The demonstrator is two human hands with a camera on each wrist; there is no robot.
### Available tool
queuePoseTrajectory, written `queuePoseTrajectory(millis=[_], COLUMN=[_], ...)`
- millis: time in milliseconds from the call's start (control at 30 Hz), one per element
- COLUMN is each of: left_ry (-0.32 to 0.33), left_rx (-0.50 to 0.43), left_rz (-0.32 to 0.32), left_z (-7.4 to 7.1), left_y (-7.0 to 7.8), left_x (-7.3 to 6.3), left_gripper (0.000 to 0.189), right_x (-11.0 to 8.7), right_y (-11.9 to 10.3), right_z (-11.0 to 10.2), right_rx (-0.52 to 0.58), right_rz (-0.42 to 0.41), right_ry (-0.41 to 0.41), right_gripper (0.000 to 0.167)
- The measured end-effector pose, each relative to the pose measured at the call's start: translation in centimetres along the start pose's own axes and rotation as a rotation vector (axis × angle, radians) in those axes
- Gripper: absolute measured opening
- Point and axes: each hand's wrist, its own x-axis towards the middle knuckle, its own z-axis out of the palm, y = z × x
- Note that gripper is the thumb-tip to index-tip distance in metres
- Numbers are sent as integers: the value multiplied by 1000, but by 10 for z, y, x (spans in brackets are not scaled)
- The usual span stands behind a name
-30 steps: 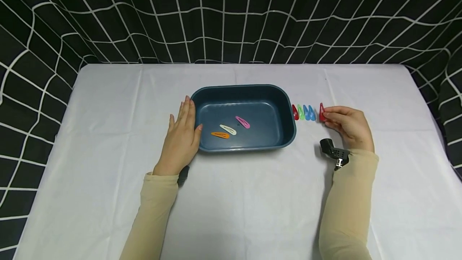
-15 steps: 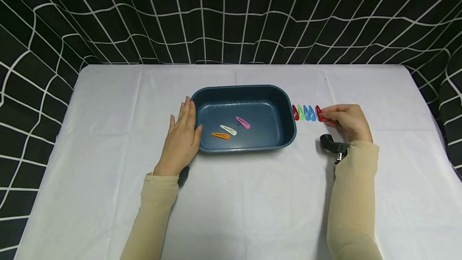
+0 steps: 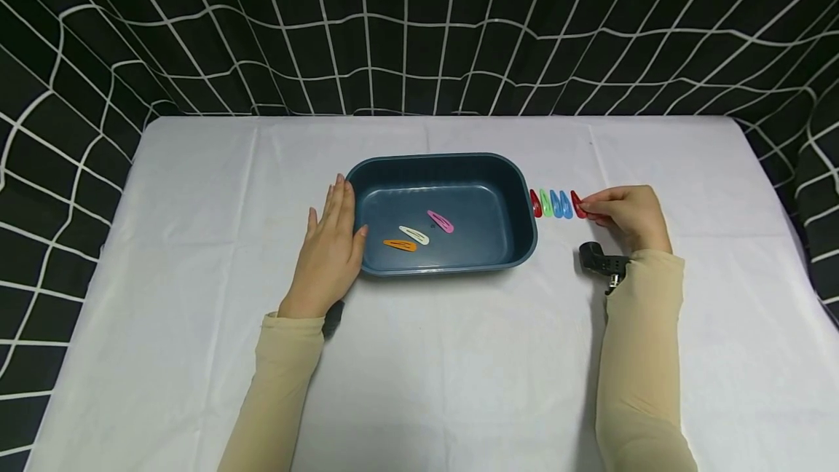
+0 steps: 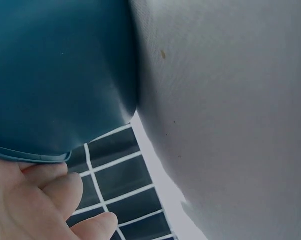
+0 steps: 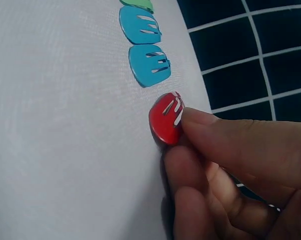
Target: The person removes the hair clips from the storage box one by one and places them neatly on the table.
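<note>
My right hand (image 3: 625, 213) pinches a red snap hair clip (image 5: 166, 120) between thumb and fingertips, close on the white cloth. This clip stands at the right end of a row: a red hair clip (image 3: 536, 203), a green hair clip (image 3: 546, 203) and two blue hair clips (image 3: 561, 205). In the right wrist view a small gap shows between the held clip and the nearer blue one (image 5: 149, 65). My left hand (image 3: 324, 250) lies with straight fingers along the left rim of a dark blue plastic basin (image 3: 448, 270). The left wrist view shows the basin's outer wall (image 4: 60, 75) above my fingers.
Inside the basin lie an orange hair clip (image 3: 400, 245), a white hair clip (image 3: 414, 235) and a pink hair clip (image 3: 440, 221). A white cloth (image 3: 459, 370) covers the table. Behind it hangs a black curtain with white grid lines (image 3: 426, 49).
My right hand has moved slightly left with the red hair clip, bringing it close to the blue clips and tilting it to match their slant. My left hand has stayed on the basin.
</note>
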Motion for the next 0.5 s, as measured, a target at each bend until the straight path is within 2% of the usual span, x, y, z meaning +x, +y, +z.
queuePoseTrajectory(millis=[67,500], left_ry=[-1,3], left_rx=[-1,-2], left_rz=[0,7], left_z=[0,0], left_y=[0,0], left_x=[0,-1], left_gripper=[61,61], right_x=[0,1], right_y=[0,-3], right_z=[0,3], right_rx=[-13,-95], right_rz=[-9,-47], right_ry=[3,19], right_gripper=[6,21])
